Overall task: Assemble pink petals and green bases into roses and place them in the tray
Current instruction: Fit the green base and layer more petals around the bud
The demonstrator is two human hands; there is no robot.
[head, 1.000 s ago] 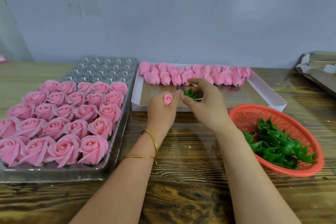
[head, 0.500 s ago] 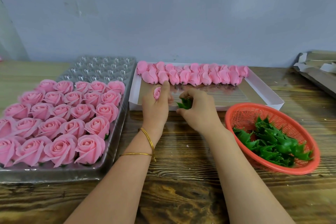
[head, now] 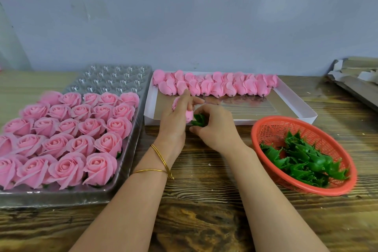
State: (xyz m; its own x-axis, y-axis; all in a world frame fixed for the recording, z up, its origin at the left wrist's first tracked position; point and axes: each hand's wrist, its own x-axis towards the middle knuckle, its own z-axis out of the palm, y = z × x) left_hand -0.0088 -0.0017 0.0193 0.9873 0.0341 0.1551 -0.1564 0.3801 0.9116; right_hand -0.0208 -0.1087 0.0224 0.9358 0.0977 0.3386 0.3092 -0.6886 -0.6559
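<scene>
The left hand point(head: 173, 127) is recorded over the middle of the wooden surface point(head: 204, 221). Its grip is closed round a pink petal bud point(head: 189, 116), and the forefinger is held straighter, pointing toward the far edge. The right hand point(head: 218, 129) lies just beside it, its grip narrowed to a pinch on a green base point(head: 198, 119), which touches the bud. Both pieces are held over the near rim of a white box point(head: 266, 121), along whose far side loose petal buds point(head: 225, 86) are lined. Finished roses point(head: 67, 139) are seated in the near rows of the clear tray point(head: 81, 197) at the left edge. A heap of green bases point(head: 306, 161) is contained in a red basket point(head: 302, 190) toward the right edge.
</scene>
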